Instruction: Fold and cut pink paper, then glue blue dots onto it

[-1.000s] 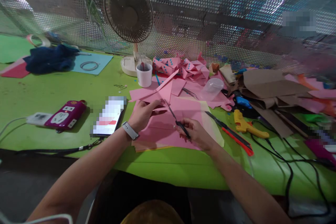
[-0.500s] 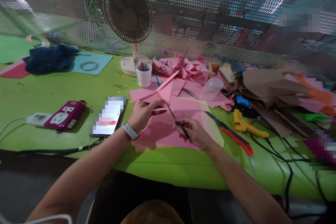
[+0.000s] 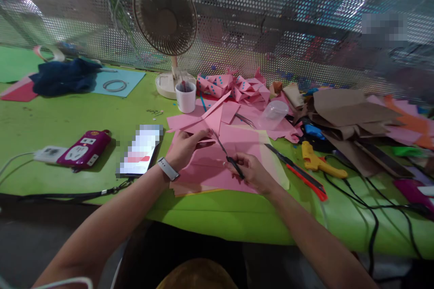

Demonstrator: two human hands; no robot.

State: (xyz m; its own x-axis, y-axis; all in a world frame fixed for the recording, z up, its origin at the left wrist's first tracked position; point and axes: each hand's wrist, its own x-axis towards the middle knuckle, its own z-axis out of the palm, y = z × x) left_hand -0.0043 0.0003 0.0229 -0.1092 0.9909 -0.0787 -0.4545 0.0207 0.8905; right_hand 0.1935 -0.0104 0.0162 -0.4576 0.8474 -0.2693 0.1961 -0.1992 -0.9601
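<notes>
My right hand (image 3: pixel 247 169) is closed around the dark handles of a pair of scissors (image 3: pixel 222 146). The blades point up and left, to the lower tip of a folded pink paper piece (image 3: pixel 214 117). At that tip my left hand (image 3: pixel 190 144) pinches the paper between thumb and fingers; a watch with a light strap is on its wrist. Under both hands lies a stack of pink paper sheets (image 3: pixel 210 178), with a pale yellow sheet (image 3: pixel 280 167) showing at its right. Whether the blades are cutting into the paper I cannot tell.
To the right lie a red utility knife (image 3: pixel 301 176), a yellow glue gun (image 3: pixel 320 162) with black cables, and brown paper (image 3: pixel 352 113). A phone (image 3: pixel 140 151) and purple power strip (image 3: pixel 84 150) lie left. Behind stand a fan (image 3: pixel 165 18), white cup (image 3: pixel 186 99) and clear plastic cup (image 3: pixel 274 114).
</notes>
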